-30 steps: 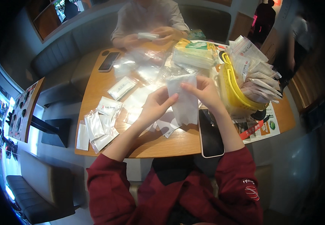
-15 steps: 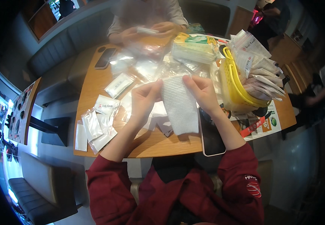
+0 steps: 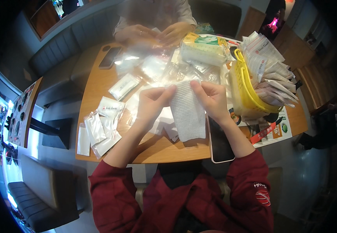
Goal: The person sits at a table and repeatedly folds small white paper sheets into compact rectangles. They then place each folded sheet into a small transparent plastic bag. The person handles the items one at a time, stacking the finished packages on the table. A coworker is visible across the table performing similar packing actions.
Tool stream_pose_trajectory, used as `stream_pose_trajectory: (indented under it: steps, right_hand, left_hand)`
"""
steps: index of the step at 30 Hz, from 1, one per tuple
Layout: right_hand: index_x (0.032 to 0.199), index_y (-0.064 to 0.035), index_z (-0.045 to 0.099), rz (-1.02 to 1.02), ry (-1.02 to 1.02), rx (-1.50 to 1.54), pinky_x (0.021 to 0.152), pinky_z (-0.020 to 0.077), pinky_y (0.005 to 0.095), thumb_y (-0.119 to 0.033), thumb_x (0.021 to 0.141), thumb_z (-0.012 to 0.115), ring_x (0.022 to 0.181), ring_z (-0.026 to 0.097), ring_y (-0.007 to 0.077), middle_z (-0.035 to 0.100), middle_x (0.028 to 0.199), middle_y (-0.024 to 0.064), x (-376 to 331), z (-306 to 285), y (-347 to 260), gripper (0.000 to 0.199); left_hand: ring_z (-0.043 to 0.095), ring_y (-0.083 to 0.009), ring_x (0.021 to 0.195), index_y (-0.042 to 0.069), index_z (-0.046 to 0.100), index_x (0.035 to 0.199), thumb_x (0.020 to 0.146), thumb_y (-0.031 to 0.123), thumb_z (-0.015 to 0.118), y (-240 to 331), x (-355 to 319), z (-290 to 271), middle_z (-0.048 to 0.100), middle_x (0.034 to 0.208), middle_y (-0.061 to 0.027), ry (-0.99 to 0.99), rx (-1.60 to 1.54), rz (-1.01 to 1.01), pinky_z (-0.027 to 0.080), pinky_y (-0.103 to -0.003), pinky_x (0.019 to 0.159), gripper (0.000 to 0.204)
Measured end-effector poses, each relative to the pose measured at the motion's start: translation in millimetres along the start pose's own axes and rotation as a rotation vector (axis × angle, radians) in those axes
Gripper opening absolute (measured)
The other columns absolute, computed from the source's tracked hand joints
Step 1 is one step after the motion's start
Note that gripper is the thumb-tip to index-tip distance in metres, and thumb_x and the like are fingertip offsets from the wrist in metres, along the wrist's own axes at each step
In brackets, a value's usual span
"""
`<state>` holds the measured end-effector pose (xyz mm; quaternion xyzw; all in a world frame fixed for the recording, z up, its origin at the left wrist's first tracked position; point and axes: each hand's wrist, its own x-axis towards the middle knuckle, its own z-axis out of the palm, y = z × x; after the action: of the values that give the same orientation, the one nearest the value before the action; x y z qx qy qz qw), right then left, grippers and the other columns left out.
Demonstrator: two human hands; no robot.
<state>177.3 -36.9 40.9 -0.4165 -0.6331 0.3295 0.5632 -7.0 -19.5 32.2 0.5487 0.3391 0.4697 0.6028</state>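
Between my hands hangs a white textured cloth wipe (image 3: 188, 116), its lower end loose above the table's front edge. My left hand (image 3: 155, 101) pinches its upper left corner, thumb on top. At the upper right corner my right hand (image 3: 212, 99) pinches it the same way. Under my right wrist lies a dark phone with a pale rim (image 3: 221, 141). Left of my left forearm are several flat white packets (image 3: 103, 126) in clear wrapping. Another wrapped white packet (image 3: 124, 87) lies farther back.
A yellow basket (image 3: 243, 85) stuffed with packets stands at the right. Behind my hands lie clear plastic sleeves (image 3: 153, 66) and a green-and-yellow pack of wipes (image 3: 203, 49). A second phone (image 3: 110, 58) rests at the far left. Across the table a person's hands (image 3: 172, 33) hold something small.
The wipe stays pinched in both my hands, which have shifted slightly. The person opposite has drawn their hands closer together. Someone at the far right has moved.
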Motion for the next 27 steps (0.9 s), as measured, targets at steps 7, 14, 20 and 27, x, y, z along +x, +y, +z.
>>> stream_pose_trajectory:
  steps: [7,14,20,27]
  right_hand:
    - [0.075,0.0023,0.068,0.023,0.015,0.076,0.049,0.0393,0.0200,-0.024,0.091,0.058,0.055,0.051,0.0018,0.061,0.058,0.0001,-0.6,1.0,0.4,0.032]
    - [0.076,0.0015,0.068,0.003,-0.028,-0.056,0.050,0.0394,0.0196,-0.024,0.090,0.060,0.058,0.051,0.0016,0.062,0.061,-0.0007,-1.9,-3.6,5.4,0.030]
    - [0.081,0.0029,0.069,0.049,0.003,0.074,0.051,0.0399,0.0193,-0.023,0.090,0.061,0.059,0.052,0.0020,0.063,0.064,-0.0002,-0.3,2.2,-3.4,0.029]
    - [0.080,0.0038,0.069,0.013,-0.004,0.067,0.051,0.0386,0.0192,-0.021,0.090,0.060,0.059,0.051,0.0024,0.062,0.064,-0.0002,1.1,-2.6,8.3,0.028]
  left_hand:
    - [0.061,-0.0108,0.077,-0.005,0.067,0.095,0.089,0.027,0.062,-2.5,1.1,-0.6,0.067,0.085,-0.0084,0.052,-0.061,0.003,0.049,-0.026,0.071,0.032]
    - [0.060,-0.0098,0.070,-0.004,0.067,0.095,0.088,0.026,0.063,-2.0,-1.7,6.5,0.067,0.081,-0.0056,0.032,0.048,-0.037,0.046,-0.023,0.066,0.031]
    - [0.061,-0.0108,0.076,-0.005,0.066,0.097,0.091,0.031,0.058,-8.4,-1.3,-2.3,0.067,0.084,-0.0074,0.004,-0.088,-0.074,0.049,-0.026,0.071,0.038]
    - [0.063,-0.0131,0.082,-0.002,0.067,0.096,0.090,0.034,0.058,-1.0,3.0,-3.9,0.067,0.088,-0.0080,0.005,-0.025,-0.053,0.050,-0.029,0.079,0.038]
